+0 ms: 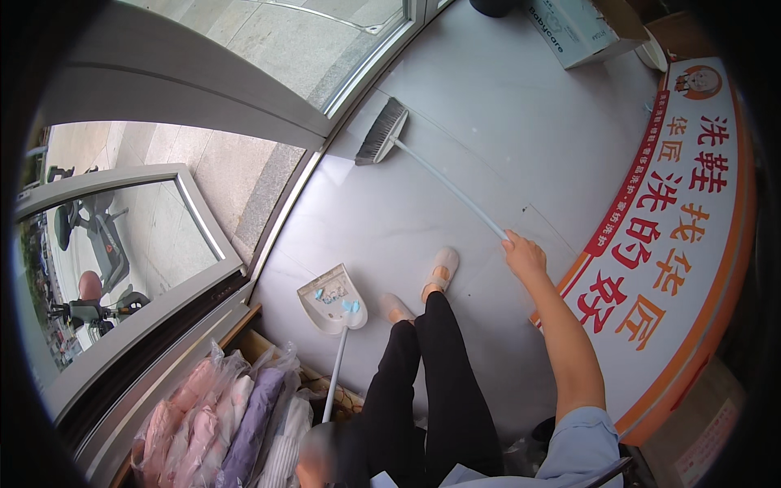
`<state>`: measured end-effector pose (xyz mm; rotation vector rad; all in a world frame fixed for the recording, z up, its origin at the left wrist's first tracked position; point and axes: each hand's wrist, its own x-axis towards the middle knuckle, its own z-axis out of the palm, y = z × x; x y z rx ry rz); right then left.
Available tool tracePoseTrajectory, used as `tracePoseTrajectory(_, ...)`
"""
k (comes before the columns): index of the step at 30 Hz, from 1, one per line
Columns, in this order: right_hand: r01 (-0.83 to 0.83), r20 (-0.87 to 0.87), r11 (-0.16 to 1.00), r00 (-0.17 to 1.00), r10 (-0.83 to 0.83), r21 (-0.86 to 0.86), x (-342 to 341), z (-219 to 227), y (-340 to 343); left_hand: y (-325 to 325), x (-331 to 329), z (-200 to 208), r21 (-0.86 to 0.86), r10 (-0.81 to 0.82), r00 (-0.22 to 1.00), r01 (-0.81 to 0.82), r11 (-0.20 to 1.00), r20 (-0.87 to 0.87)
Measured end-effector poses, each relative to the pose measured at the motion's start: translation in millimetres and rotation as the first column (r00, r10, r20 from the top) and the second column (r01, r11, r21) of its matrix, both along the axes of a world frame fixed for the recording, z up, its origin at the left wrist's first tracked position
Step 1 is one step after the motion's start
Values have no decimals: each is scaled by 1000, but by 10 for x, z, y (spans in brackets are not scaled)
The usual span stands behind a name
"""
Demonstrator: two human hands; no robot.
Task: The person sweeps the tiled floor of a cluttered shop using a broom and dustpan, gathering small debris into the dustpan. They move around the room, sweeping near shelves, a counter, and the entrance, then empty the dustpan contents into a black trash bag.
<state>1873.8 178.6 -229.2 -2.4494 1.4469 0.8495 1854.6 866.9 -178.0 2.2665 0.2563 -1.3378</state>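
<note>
My right hand is closed around the upper end of a broom's pale handle. The broom's dark-bristled head lies against the light floor near the door track. Left of my feet sits a long-handled white dustpan, with light-blue scraps and grey dirt in it. Its handle rises toward my left hand, which is closed about the upper end at the lower edge; a blurred dark patch covers part of that hand.
Plastic-wrapped clothes fill the lower left beside an open glass door. A scooter shows beyond its glass. On the right stands a curved orange-and-white sign counter. A cardboard box sits at the far right. My shoes are between broom and dustpan.
</note>
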Motion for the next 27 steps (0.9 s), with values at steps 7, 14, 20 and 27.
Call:
tracePoseTrajectory(7, 251, -107, 963, 959, -262, -101, -1949, 1344, -242, -923, 935, 370, -5, -402, 893, 411, 912, 202)
tracePoseTrajectory(14, 208, 17, 975, 978, -207, -80, -1476, 1780, -471, -1701, 1561, 586, 43, 64, 997, -66, 997, 38)
tracePoseTrajectory(20, 101, 12, 990, 995, -102, 97, 675, 726, -1054, -2234, 2198, 657, 74, 41, 999, -40, 996, -11)
tracePoseTrajectory(27, 75, -44, 996, 996, -74, 40, 1494, 349, -1575, -2668, 2964, 712, 59, -43, 996, 48, 997, -83)
